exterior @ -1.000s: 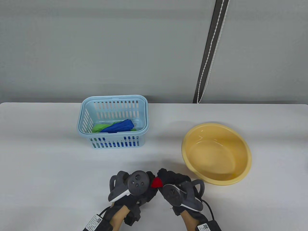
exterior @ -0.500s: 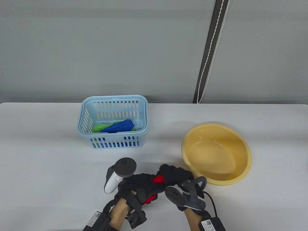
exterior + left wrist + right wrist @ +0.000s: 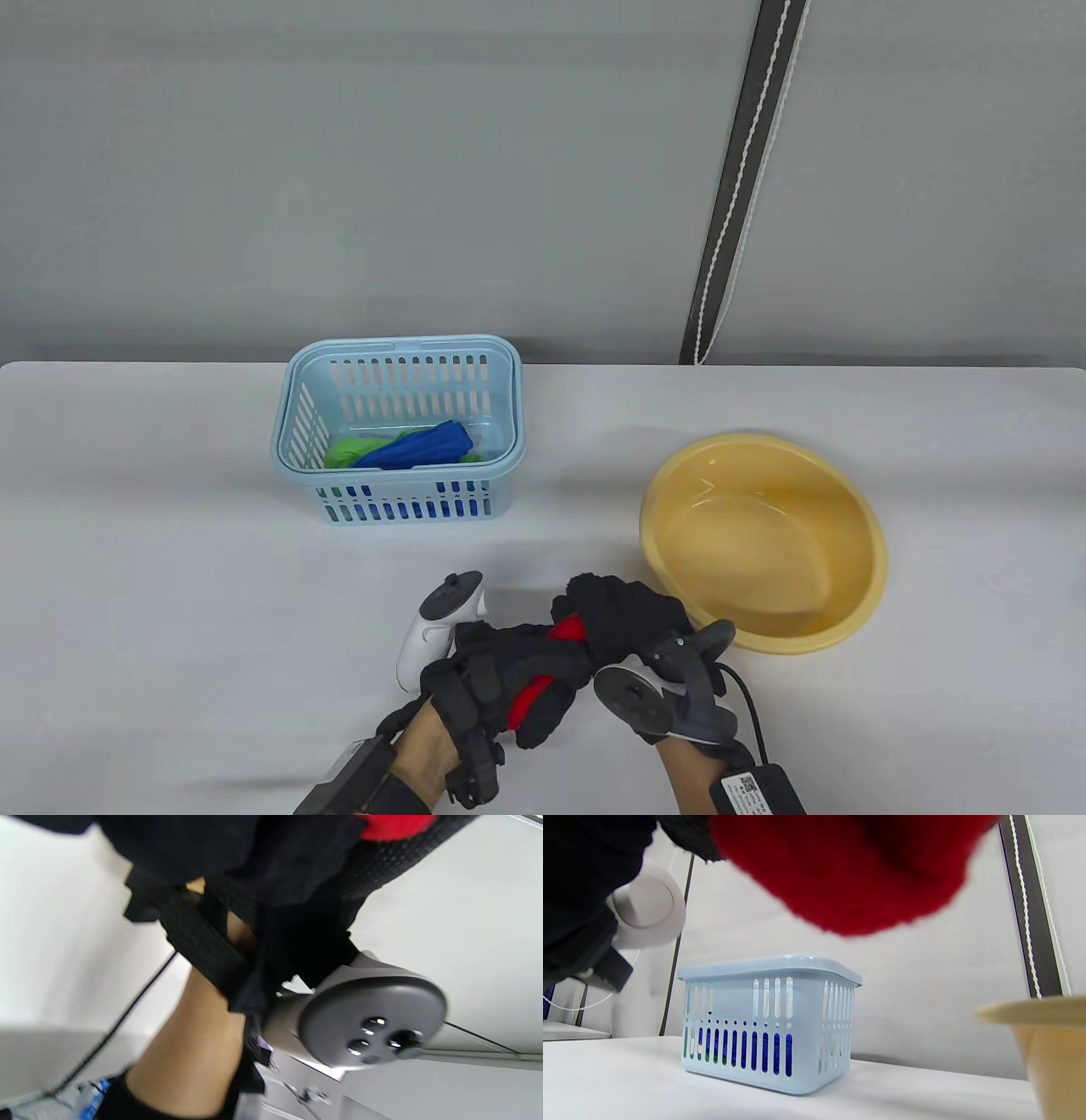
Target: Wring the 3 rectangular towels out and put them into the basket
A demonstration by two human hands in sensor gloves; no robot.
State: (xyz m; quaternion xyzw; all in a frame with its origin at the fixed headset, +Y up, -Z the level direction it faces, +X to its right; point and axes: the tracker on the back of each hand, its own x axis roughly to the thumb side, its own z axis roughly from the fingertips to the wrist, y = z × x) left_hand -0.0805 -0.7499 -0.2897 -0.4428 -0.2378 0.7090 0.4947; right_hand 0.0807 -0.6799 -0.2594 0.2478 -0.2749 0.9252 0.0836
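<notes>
Low in the frame, centre, the left hand (image 3: 496, 679) and right hand (image 3: 624, 624) each curled tightly round one end of the red towel (image 3: 564, 632), held above the desk (image 3: 170, 594), not over the yellow basin (image 3: 764, 543). Risk, as judged: wrung water would fall onto the desk; a loosened grip would drop the towel short of the blue basket (image 3: 399, 429). Count: one red towel in hand; one blue towel (image 3: 420, 447) and one green towel (image 3: 348, 450) in the basket; one basket; one basin.
</notes>
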